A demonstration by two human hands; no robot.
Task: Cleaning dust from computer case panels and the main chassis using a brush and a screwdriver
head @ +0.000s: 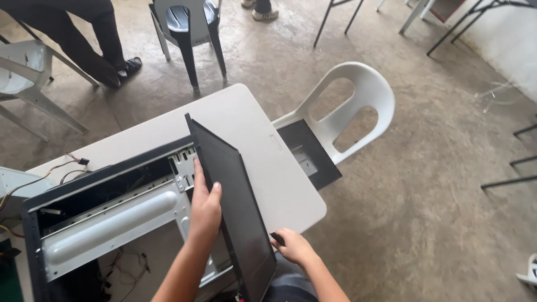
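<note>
Two bare hands hold a flat black side panel (232, 218), tipped up on edge so its dark, matte face turns toward 3 o'clock. It is a long thin rectangle running from about 11 o'clock down to 5 o'clock, standing at the open side of a computer case (106, 218) that lies on a pale folding table (251, 134).

At 9 o'clock of the panel, the left hand (205, 208) reaches up from the bottom edge with the forearm raised, fingers extended along the hidden face and thumb hooked over the near edge, clasping the panel. At 5 o'clock, the right hand (293, 247) sits low, knuckles up, fingers curled closed at the panel's lower edge around a small black part.

A white plastic chair (358, 106) stands at 2 o'clock, bearing another dark panel (307, 154).
</note>
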